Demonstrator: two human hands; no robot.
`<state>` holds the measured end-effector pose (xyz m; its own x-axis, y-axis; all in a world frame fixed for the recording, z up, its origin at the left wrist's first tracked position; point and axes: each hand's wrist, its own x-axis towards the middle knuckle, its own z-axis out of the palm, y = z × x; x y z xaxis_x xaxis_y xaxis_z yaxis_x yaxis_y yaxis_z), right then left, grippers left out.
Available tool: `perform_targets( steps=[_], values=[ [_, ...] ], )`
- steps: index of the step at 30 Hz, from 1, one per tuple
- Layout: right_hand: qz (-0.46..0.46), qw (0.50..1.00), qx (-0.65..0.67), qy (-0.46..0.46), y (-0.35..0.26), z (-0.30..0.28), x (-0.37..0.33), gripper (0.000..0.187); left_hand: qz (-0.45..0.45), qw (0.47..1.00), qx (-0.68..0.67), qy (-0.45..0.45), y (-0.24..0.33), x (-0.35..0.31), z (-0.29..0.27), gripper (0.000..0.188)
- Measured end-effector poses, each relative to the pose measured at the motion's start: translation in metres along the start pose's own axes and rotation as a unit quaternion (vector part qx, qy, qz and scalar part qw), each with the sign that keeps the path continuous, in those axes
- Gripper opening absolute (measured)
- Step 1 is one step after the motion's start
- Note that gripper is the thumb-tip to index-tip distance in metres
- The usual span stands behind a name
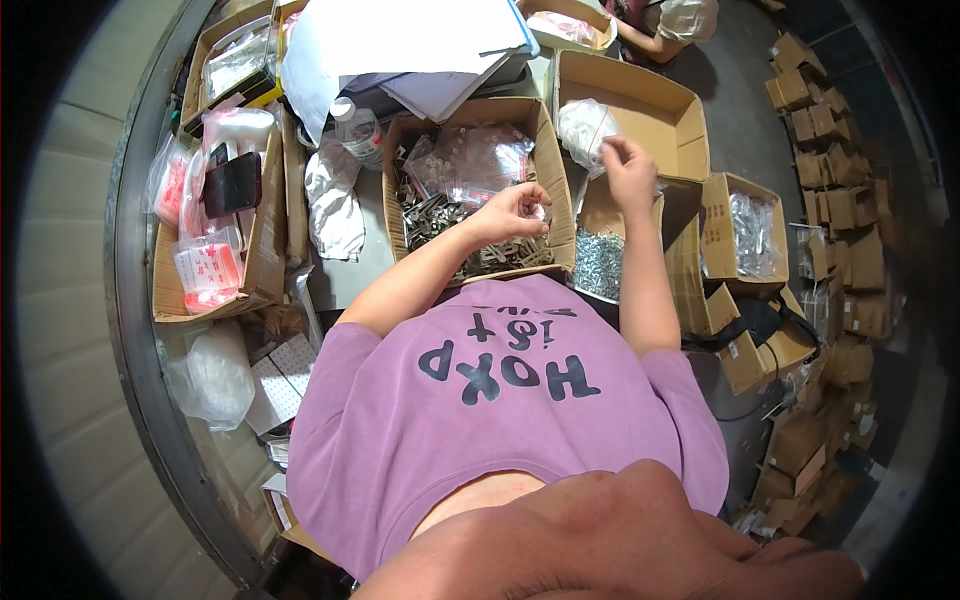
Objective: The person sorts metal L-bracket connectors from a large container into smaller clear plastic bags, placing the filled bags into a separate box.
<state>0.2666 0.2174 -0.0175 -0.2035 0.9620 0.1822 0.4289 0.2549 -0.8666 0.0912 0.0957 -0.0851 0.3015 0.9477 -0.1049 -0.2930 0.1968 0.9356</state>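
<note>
My left hand (pixel 510 215) is over the right part of a cardboard carton (pixel 394 215), its fingers curled round what looks like a small clear plastic bag (pixel 541 212). Loose metal fittings (pixel 500 257) fill the carton's near part, with clear zip bags (pixel 487 160) lying on top of them. My right hand (pixel 630 172) is raised to the right, thumb and fingers drawn together beside a white-filled plastic bag (pixel 587 130). Whatever its fingertips hold is too small to make out. Below that hand, a smaller box holds many silvery screws (pixel 600 262).
An open carton (pixel 660 100) stands behind my right hand, and another with bagged parts (pixel 752 235) sits farther right. On the left are a water bottle (pixel 358 130), a white cloth (pixel 335 200) and a box with a dark phone (pixel 232 184). Another person's arm (pixel 648 42) shows at the top.
</note>
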Motion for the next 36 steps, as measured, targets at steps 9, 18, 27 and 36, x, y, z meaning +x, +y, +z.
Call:
perform_targets(
  steps=[9,18,27,36],
  values=[
    [-0.111,0.944,-0.287,-0.118,0.095,0.051,0.078,0.035,-0.002,1.0,0.02,0.003,0.005,0.0,0.002,0.038],
    [-0.06,0.899,-0.396,-0.178,0.049,0.031,0.071,0.026,0.0,1.0,0.006,0.026,0.007,-0.002,-0.005,0.038],
    [-0.031,0.98,-0.172,-0.094,0.019,-0.002,0.033,0.023,0.001,0.999,0.029,0.018,0.007,-0.001,-0.004,0.038],
    [-0.169,0.963,-0.021,-0.21,-0.046,0.011,-0.049,0.01,0.005,1.0,0.019,0.008,0.009,-0.002,0.002,0.04]
  ],
)
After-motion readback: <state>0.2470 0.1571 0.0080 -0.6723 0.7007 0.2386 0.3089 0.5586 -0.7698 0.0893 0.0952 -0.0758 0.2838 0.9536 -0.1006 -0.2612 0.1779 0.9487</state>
